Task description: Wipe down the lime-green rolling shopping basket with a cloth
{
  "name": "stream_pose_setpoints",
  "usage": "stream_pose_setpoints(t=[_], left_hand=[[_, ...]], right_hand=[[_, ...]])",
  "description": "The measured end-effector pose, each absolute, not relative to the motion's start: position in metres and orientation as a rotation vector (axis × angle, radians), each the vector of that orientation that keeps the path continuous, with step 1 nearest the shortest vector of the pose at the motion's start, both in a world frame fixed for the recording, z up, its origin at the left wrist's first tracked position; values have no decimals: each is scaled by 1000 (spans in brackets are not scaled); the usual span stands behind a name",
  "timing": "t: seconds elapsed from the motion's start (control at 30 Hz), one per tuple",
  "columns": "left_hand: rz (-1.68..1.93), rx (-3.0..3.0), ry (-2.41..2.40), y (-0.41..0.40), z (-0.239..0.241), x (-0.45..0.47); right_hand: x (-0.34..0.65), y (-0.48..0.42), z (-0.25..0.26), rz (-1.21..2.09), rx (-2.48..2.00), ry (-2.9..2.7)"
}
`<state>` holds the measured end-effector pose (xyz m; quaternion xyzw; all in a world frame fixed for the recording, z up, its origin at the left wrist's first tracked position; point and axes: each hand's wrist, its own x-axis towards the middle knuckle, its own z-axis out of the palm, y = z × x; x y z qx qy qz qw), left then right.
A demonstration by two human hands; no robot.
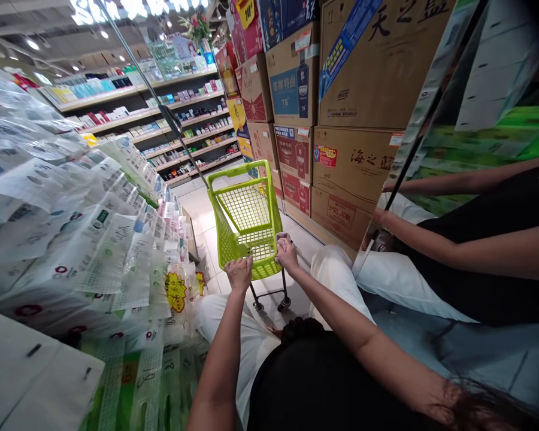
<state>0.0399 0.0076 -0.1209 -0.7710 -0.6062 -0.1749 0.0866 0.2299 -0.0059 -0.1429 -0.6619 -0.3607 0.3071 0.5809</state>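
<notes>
A lime-green plastic shopping cart (pixel 272 263) with a mesh basket stands directly in front of me, on dark legs with casters. My left hand (pixel 239 274) rests on the left part of its near rim, the fingers curled over the edge. At the near right corner, my right hand (pixel 288 254) is closed around a crumpled pale pinkish-grey cloth (pixel 282 237). That cloth lies against the cart's rim; the fingertips are partly hidden.
Stacked cartons (pixel 354 158) line the right side, beside a mirrored panel (pixel 458 197). Plastic-wrapped packs (pixel 94 239) with price tags crowd the left. Shelves of small goods (pixel 184 120) stand ahead. A thin pole (pixel 137 66) slants down toward the cart's far left corner.
</notes>
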Motion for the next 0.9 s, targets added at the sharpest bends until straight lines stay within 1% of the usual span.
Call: stream_pose_setpoints(t=[0.2,0.33,0.47,0.63,0.7,0.8,0.9], left_hand=[[-576,-2282,-1821,7,-124,47],[-545,-2258,-1827,6,-123,46],[-547,-2227,-1802,5,-122,45],[-569,-2255,-1791,4,-122,49],[-582,-2247,-1804,3,-122,52],[-587,-2235,-1832,2,-123,56],[-580,-2251,-1843,1,-123,57]], right_hand=[[220,-31,-144,440,-1419,-1132],[215,-51,-154,358,-1410,-1308],[220,-51,-155,299,-1374,-1427],[235,-26,-135,362,-1516,-1305],[236,-22,-133,357,-1500,-1284],[230,-29,-151,382,-1433,-1230],[223,-39,-179,602,-1535,-971]])
